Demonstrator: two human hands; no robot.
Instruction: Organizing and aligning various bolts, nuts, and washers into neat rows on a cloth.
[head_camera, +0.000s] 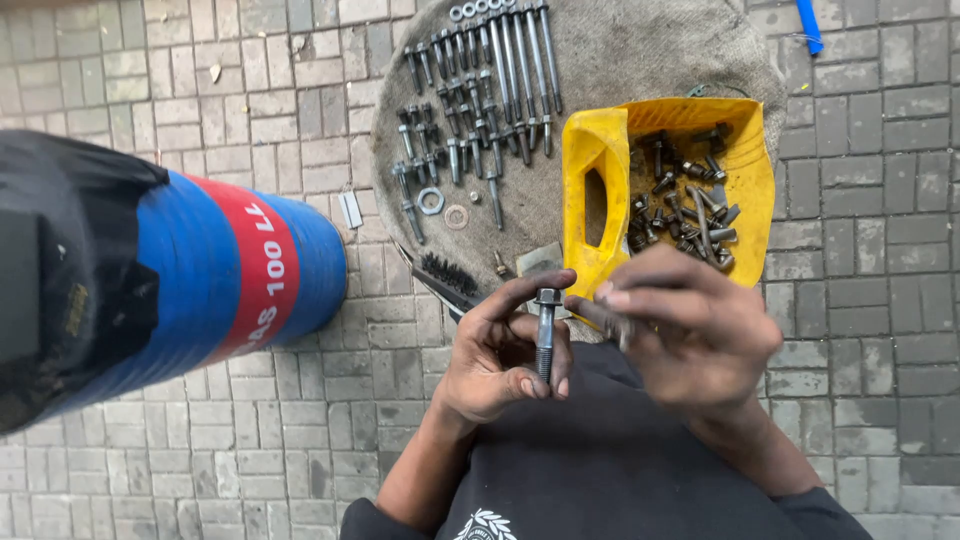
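Drum: blue drum (190, 290) with a red band, lying on the paving at left.
Left hand: left hand (497, 350), fingers pinching a dark bolt (546, 330) upright, head up.
Cloth: cloth (600, 70) with rows of bolts (480, 100), above the hands.
Right hand: right hand (690, 335), fingers curled around a blurred small part just beside the bolt.
Tub: yellow tub (600, 150) of loose bolts, right of the rows.

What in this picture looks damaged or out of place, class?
The yellow container is damaged: it is a jug with its side cut away, and bolts lie jumbled in it, unlike the sorted rows of bolts on the cloth. The left hand holds a bolt; the right hand is blurred.
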